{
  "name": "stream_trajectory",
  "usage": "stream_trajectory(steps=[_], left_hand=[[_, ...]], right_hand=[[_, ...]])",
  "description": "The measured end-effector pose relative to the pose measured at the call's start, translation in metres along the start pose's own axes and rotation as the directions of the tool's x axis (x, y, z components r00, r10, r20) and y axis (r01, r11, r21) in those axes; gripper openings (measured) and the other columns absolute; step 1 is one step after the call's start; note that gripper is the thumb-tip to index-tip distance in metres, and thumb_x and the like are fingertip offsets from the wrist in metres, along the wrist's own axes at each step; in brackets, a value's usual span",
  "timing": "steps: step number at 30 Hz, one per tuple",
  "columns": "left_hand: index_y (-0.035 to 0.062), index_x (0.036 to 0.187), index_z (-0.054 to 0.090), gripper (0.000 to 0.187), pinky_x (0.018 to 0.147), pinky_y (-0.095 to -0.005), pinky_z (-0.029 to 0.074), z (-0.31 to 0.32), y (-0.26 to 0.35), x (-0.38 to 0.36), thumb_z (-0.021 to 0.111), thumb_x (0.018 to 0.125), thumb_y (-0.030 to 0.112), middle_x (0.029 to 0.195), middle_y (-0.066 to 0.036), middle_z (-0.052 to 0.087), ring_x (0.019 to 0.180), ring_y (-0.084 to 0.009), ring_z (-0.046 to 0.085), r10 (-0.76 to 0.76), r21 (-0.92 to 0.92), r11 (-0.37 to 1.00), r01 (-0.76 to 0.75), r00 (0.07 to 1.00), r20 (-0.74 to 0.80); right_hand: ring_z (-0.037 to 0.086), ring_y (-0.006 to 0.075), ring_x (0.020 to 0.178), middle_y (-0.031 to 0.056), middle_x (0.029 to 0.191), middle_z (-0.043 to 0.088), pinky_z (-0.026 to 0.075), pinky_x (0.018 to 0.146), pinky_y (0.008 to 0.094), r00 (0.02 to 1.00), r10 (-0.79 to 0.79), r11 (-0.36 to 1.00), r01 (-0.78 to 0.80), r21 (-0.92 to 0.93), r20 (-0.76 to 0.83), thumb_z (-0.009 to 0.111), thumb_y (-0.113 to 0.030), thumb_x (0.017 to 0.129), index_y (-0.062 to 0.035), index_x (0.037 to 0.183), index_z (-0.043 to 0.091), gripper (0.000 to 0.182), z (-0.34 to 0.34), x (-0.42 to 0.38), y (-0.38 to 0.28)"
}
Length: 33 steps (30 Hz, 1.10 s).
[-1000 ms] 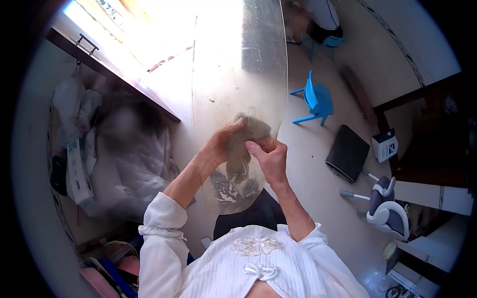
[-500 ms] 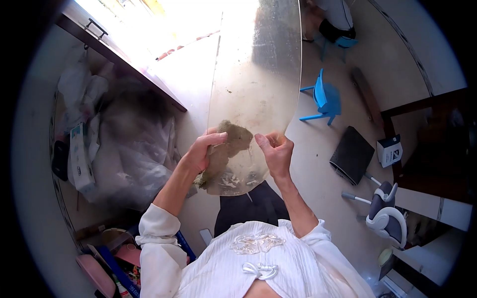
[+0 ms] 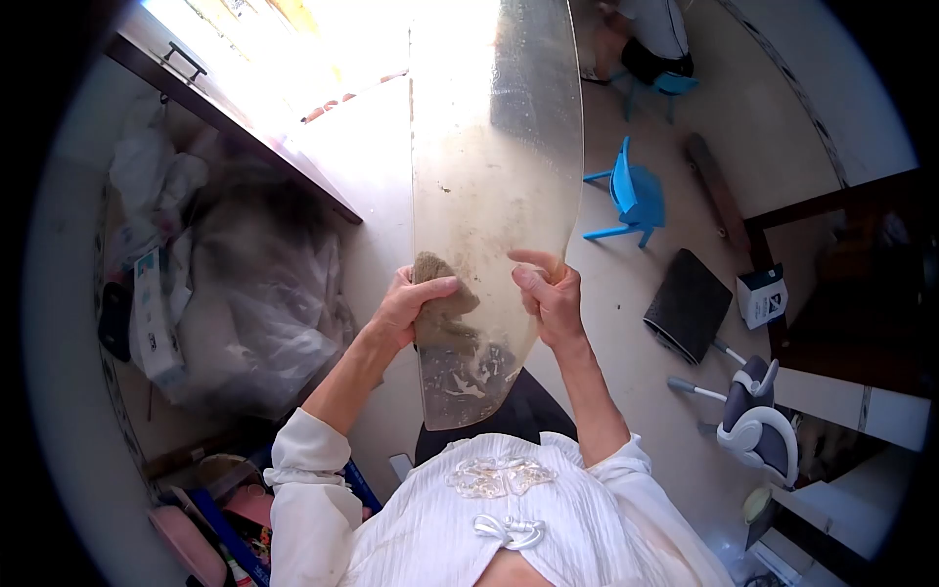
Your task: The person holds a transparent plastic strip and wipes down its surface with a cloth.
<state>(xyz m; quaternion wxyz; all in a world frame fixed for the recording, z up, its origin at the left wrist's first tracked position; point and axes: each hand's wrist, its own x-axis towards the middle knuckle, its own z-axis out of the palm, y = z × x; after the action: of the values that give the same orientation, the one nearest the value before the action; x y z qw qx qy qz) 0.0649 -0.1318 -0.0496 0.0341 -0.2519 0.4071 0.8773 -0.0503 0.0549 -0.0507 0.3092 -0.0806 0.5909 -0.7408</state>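
Head view: a long, curved transparent panel, dusty and streaked, stands on end at the middle of the frame, running from the person's lap at 6 o'clock up to the bright window light at 12 o'clock. Its lower end carries wet smears and dirt patches. Against its left edge, at about 9 o'clock from the panel's middle, sits a brownish-grey cleaning rag, bunched and pressed onto the surface.

The left hand is clenched around the rag, thumb across its front, holding it against the panel. The right hand grips the panel's right edge at about 3 o'clock, thumb on the near face and fingers curled behind the edge. Both forearms rise from white sleeves at 7 and 5 o'clock.

Further out, at 2 o'clock on the pale floor, stands a small blue plastic chair. At 3 o'clock lies a dark flat mat or pad, with a small white box just beside it to the right. At 4 o'clock rests a grey and white handheld appliance with a handle. At 9 o'clock a heap of clear plastic bags lies under a dark-edged counter, near a white carton.
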Motion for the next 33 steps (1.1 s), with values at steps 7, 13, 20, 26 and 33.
stream_trajectory(steps=[7,13,20,26,33], left_hand=[[0.0031,0.095,0.063,0.020,0.052,-0.0263,0.050,-0.026,0.041,-0.002,0.070,0.082,0.018,0.076,-0.003,0.063,0.059,-0.0100,0.059,0.277,0.144,0.960,-0.238,0.873,-0.403],[0.0010,0.094,0.060,0.013,0.055,-0.0263,0.045,0.058,0.067,-0.026,0.062,0.083,0.008,0.068,-0.006,0.059,0.059,-0.0125,0.056,0.656,0.749,0.440,-0.495,0.747,0.109],[0.0034,0.090,0.056,0.012,0.064,-0.0413,0.048,0.068,0.056,0.056,0.063,0.080,0.004,0.084,-0.013,0.059,0.076,-0.0334,0.061,0.691,0.904,-0.067,-0.422,0.633,0.347],[0.0068,0.092,0.059,0.022,0.070,-0.0408,0.051,0.078,0.024,0.036,0.067,0.071,0.006,0.082,-0.008,0.062,0.081,-0.0278,0.063,0.485,0.758,-0.121,-0.641,0.628,0.608],[0.0037,0.089,0.057,0.008,0.064,-0.0413,0.047,0.082,0.061,0.083,0.061,0.082,0.005,0.082,-0.013,0.060,0.074,-0.0342,0.061,0.650,0.935,-0.132,-0.329,0.683,0.332]], right_hand=[[0.024,0.0032,0.039,-0.0082,0.050,0.031,0.019,0.039,0.0208,0.967,0.124,0.968,-0.168,0.189,0.222,0.057,-0.003,0.080,0.0024,0.130,0.051,0.051,0.000,0.003,-0.007],[0.026,0.0027,0.040,-0.0085,0.053,0.034,0.019,0.039,0.0206,0.892,0.210,0.907,-0.331,0.261,0.400,0.054,0.002,0.074,-0.0008,0.129,0.052,0.055,0.009,0.008,-0.003],[0.026,0.0029,0.044,-0.0077,0.057,0.032,0.021,0.041,0.0204,0.808,0.329,0.738,-0.543,0.401,0.489,0.051,0.009,0.071,-0.0081,0.097,0.058,0.032,0.020,0.003,-0.009],[0.028,0.0035,0.044,-0.0061,0.057,0.037,0.021,0.041,0.0204,0.884,0.356,0.765,-0.463,0.448,0.305,0.050,0.009,0.070,-0.0047,0.111,0.058,0.044,0.005,0.007,0.020],[0.033,0.0045,0.045,-0.0025,0.062,0.046,0.024,0.042,0.0197,0.856,0.246,0.784,-0.452,0.426,0.454,0.050,0.010,0.069,-0.0061,0.129,0.052,0.062,0.009,0.003,-0.009]])
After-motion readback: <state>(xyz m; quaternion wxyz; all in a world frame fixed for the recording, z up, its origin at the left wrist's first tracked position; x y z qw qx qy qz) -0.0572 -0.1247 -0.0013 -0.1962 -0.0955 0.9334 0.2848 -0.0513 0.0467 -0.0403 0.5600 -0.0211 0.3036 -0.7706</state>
